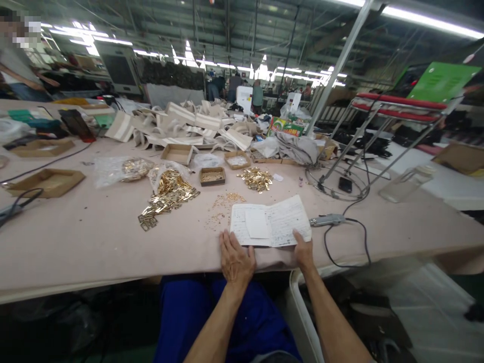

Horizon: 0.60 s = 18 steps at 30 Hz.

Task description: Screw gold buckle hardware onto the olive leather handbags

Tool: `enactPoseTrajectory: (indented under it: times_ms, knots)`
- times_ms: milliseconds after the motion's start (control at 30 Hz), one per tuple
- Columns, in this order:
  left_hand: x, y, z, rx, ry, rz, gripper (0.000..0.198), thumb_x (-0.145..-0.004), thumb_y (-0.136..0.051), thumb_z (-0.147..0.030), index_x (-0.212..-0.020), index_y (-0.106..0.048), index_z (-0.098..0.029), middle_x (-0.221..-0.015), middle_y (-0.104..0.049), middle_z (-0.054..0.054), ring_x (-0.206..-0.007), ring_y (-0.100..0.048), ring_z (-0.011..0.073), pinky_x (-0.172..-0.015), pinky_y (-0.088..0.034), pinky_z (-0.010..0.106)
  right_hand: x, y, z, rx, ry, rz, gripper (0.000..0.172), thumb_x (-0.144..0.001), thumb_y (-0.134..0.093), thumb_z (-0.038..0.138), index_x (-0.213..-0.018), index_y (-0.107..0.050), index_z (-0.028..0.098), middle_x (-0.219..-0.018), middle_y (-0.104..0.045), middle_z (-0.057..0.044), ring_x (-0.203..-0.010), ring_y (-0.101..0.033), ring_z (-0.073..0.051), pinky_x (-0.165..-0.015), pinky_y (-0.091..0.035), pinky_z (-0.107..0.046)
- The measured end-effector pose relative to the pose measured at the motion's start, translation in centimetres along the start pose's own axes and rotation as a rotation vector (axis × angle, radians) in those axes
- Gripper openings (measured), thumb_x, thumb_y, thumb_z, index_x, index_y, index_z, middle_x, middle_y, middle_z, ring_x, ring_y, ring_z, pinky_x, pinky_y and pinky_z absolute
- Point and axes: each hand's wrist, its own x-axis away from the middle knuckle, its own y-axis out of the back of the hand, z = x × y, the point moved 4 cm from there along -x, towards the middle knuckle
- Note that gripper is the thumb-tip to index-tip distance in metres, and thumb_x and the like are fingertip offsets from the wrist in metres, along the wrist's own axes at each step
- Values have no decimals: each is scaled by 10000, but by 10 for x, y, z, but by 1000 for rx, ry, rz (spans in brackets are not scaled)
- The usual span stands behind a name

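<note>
An open notebook point(285, 222) with handwritten pages lies at the table's front edge. On its left page rests a blank white slip of paper point(257, 224). My right hand point(303, 249) grips the notebook's lower right edge, thumb on top of the page. Flat on the cloth, fingers stretched out, my left hand point(237, 258) is at the notebook's lower left corner. Just beyond, tiny gold pieces point(228, 199) are scattered. Flat gold metal plates point(166, 196) spill from a plastic bag to the left, and another pile of gold metal parts point(257, 179) sits behind the notebook.
A corded electric screwdriver point(327, 220) lies right of the notebook. Small cardboard boxes point(212, 176) stand mid-table before heaped beige strips point(189, 123). A wire-based stand point(336, 176) holds a phone point(345, 184) at right. Below the edge is a white bin point(298, 292). A person point(22, 70) is at far left.
</note>
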Motion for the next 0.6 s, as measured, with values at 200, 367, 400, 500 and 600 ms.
enactPoseTrajectory:
  times_ms: [200,367,400,500,600]
  knots:
    - [-1,5,-3,20,0,-1,666,-927,-593,-275,-1478,-368,24,-1553,-373,330,-1527,-236,450,-1184,-373,604,1,2,3,2,8,-36,574,-841,-705,546,-1149,-723,63,-1149,-753,-217,-1194,-666,-362,-1076,-487,-534]
    - [-1,5,-2,-5,5,16,670,-933,-590,-286,-1468,-369,51,-1555,-360,346,-1527,-227,451,-1190,-370,591,1,1,5,-3,7,-46,564,-830,-711,563,-1095,-730,66,-1135,-755,-217,-1180,-671,-367,-1050,-507,-534]
    - [-1,5,-2,-10,8,18,679,-929,-593,-287,-1470,-365,53,-1559,-354,345,-1529,-225,449,-1197,-363,584,2,1,5,-7,7,-46,561,-826,-712,564,-1093,-732,70,-1130,-758,-211,-1180,-672,-367,-1048,-510,-532]
    - [-2,3,-1,-24,29,24,692,-917,-606,-281,-1471,-364,54,-1568,-347,338,-1533,-215,445,-1209,-351,572,2,-1,5,-20,5,-51,562,-810,-722,557,-1109,-737,82,-1101,-769,-191,-1188,-668,-367,-1053,-509,-529]
    - [-2,3,-1,-33,52,22,684,-910,-614,-275,-1462,-375,50,-1569,-343,338,-1534,-205,451,-1208,-351,574,2,-1,4,-26,-3,-57,574,-791,-746,544,-1139,-738,88,-1084,-774,-177,-1184,-670,-365,-1065,-502,-536]
